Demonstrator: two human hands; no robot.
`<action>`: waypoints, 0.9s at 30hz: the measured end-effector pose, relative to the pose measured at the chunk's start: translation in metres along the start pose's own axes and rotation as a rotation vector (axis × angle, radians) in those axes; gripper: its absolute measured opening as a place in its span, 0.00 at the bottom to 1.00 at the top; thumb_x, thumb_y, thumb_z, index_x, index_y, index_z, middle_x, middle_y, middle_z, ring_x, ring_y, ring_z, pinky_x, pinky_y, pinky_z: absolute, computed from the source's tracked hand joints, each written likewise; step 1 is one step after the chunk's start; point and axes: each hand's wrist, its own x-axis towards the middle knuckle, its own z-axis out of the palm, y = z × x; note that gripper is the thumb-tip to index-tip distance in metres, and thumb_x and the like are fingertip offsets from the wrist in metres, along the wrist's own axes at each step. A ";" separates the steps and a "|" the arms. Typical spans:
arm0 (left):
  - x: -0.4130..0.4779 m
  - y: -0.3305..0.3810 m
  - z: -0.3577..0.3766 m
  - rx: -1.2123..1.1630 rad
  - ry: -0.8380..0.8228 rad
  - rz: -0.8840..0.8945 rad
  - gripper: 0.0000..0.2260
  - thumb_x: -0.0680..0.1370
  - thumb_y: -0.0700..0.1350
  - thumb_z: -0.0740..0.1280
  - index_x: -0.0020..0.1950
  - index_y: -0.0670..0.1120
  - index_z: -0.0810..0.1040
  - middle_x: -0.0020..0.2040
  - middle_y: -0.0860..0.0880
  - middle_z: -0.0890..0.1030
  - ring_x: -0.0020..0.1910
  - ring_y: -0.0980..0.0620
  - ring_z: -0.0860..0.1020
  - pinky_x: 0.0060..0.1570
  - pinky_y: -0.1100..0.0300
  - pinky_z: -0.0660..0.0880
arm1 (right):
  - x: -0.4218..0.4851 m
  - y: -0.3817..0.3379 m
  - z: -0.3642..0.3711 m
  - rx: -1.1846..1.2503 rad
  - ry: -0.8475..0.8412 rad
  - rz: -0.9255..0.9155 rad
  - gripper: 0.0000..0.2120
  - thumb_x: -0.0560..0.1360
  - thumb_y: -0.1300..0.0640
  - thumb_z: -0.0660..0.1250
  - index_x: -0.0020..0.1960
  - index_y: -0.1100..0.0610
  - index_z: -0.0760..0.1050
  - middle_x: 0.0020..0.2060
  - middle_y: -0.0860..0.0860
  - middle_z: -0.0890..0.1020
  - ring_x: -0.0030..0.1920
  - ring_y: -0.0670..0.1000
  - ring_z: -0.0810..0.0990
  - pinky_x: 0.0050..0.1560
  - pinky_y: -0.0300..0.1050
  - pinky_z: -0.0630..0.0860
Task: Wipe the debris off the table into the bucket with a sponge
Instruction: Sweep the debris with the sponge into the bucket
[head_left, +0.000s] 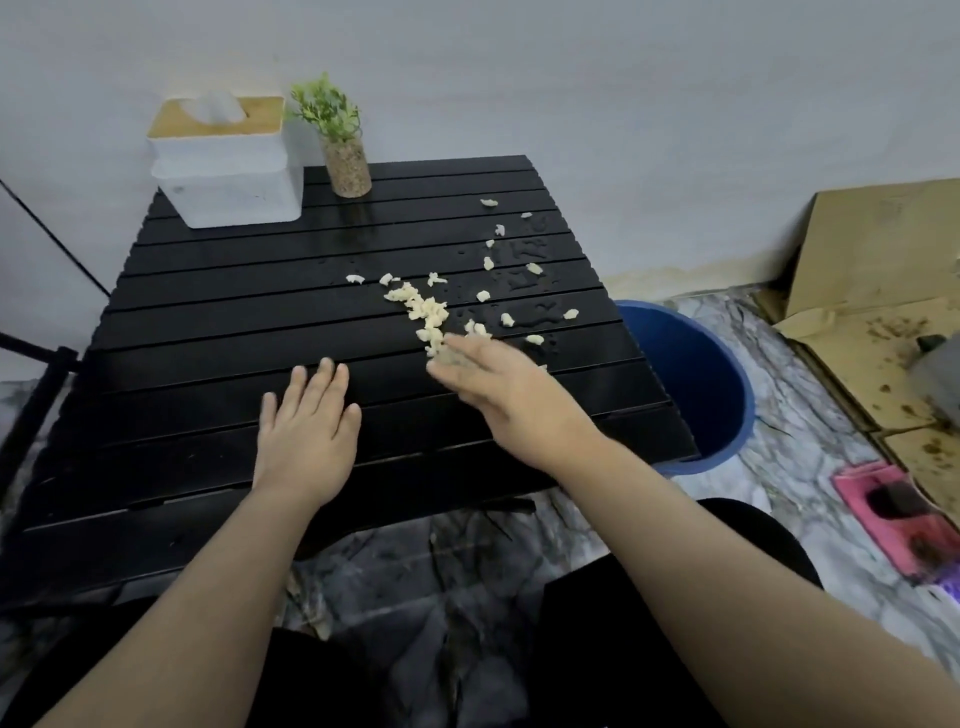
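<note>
Pale yellow debris (427, 312) lies scattered over the right half of the black slatted table (218, 332), with wet spots around it. A blue bucket (696, 374) stands on the floor against the table's right edge. My left hand (306, 431) rests flat on the near middle of the table, fingers spread, holding nothing. My right hand (498, 389) is motion-blurred and stretched flat over the near end of the debris line, fingertips touching the crumbs. No sponge shows in either hand or on the table.
A white tissue box with a wooden lid (226, 161) and a small potted plant (337, 140) stand at the table's far left by the wall. Cardboard (872, 291) and a pink tray (904, 514) lie on the floor at right. My knees sit below the near edge.
</note>
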 end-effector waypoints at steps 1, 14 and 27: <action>-0.002 0.007 0.001 -0.020 0.025 -0.032 0.23 0.80 0.52 0.47 0.75 0.50 0.51 0.78 0.52 0.48 0.76 0.52 0.43 0.74 0.50 0.38 | -0.018 -0.004 -0.008 -0.001 -0.011 -0.048 0.21 0.72 0.71 0.60 0.62 0.59 0.75 0.64 0.61 0.74 0.65 0.62 0.71 0.65 0.56 0.70; 0.014 0.049 0.024 0.019 -0.015 0.133 0.24 0.80 0.53 0.43 0.75 0.48 0.45 0.77 0.51 0.45 0.76 0.53 0.39 0.74 0.53 0.39 | -0.004 0.083 -0.021 -0.090 -0.132 0.047 0.20 0.73 0.72 0.60 0.62 0.60 0.76 0.64 0.61 0.74 0.68 0.64 0.67 0.67 0.65 0.61; 0.017 0.051 0.024 -0.022 0.008 0.113 0.24 0.80 0.52 0.44 0.75 0.49 0.45 0.77 0.52 0.45 0.76 0.55 0.40 0.74 0.54 0.38 | -0.049 0.047 -0.009 -0.159 -0.186 -0.030 0.18 0.77 0.45 0.55 0.67 0.42 0.68 0.72 0.49 0.66 0.74 0.55 0.57 0.70 0.59 0.53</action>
